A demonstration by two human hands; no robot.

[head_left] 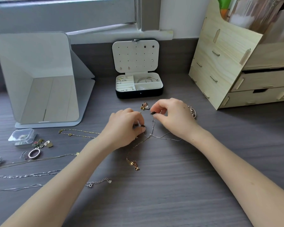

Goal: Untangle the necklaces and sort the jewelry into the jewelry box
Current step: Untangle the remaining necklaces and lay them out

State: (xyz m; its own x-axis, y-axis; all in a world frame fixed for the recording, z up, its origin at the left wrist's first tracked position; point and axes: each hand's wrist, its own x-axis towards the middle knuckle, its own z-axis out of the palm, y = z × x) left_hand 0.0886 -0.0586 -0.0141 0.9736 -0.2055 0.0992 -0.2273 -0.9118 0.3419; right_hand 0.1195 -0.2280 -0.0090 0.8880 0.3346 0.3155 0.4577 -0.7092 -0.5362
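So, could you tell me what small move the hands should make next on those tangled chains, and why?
Probably the right hand should gently lift its pinched strand away while the left hand holds its part down: the thin chains cross in a knot between them.

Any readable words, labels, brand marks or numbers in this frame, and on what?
None can be read.
The jewelry box, mirror, wooden organizer and clear plastic box show no print.
Any marks on the charms are too small to tell.
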